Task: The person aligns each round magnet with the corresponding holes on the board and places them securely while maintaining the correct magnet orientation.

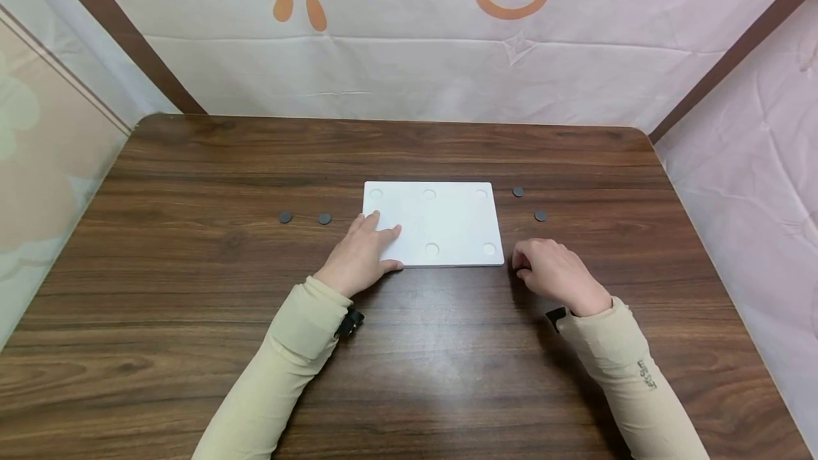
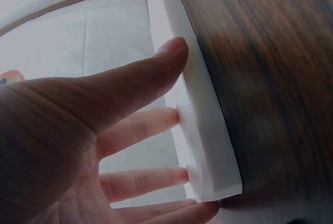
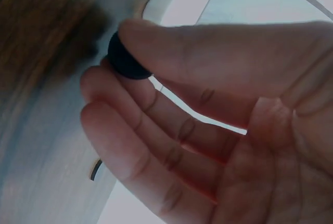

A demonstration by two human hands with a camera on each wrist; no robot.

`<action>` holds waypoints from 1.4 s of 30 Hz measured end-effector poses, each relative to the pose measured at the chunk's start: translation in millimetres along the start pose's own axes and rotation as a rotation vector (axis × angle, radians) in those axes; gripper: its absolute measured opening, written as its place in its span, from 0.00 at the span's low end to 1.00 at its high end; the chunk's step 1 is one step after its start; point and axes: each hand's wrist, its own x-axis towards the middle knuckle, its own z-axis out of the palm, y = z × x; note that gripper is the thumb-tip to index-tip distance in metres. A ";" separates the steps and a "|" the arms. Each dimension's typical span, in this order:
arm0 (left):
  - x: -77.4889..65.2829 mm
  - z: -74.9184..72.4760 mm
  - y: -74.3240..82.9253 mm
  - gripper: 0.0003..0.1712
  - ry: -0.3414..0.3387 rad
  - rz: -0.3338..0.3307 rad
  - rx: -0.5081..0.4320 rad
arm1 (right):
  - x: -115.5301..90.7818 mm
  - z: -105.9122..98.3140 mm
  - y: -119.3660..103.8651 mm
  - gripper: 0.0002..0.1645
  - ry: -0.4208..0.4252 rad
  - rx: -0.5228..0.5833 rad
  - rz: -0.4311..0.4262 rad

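A white rectangular board (image 1: 447,222) with several shallow round recesses lies on the table. My left hand (image 1: 361,254) rests on its near left corner, fingers spread over the top and thumb along the front edge, covering part of that corner. In the left wrist view, the thumb and fingertips touch the white board (image 2: 203,115). Just off the board's near right corner is my right hand (image 1: 554,272). Between its thumb and fingertips it pinches a small black disc (image 3: 122,60), which the head view hides; its other fingers are curled loosely.
Two dark discs lie left of the board, an outer disc (image 1: 285,217) and an inner disc (image 1: 324,218). Right of it lie a far disc (image 1: 517,192) and a nearer disc (image 1: 540,216). The brown wooden table (image 1: 192,318) meets a pale fabric wall (image 1: 396,77) behind.
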 end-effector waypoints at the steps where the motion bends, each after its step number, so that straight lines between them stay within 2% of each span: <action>1: 0.1 -0.1 0.0 0.35 -0.002 -0.001 -0.001 | 0.6 -0.4 -0.6 0.05 0.008 0.004 -0.003; 20: -0.2 1.1 0.9 0.35 -0.019 -0.025 -0.023 | 12.9 3.8 -7.9 0.06 0.168 0.098 -0.060; 32: -1.3 0.8 1.3 0.35 -0.018 -0.027 -0.020 | 20.6 10.1 -8.1 0.08 0.229 0.133 -0.128; 42: -1.1 0.9 0.6 0.35 -0.015 -0.022 -0.028 | 26.9 12.8 -8.8 0.12 0.234 0.152 -0.174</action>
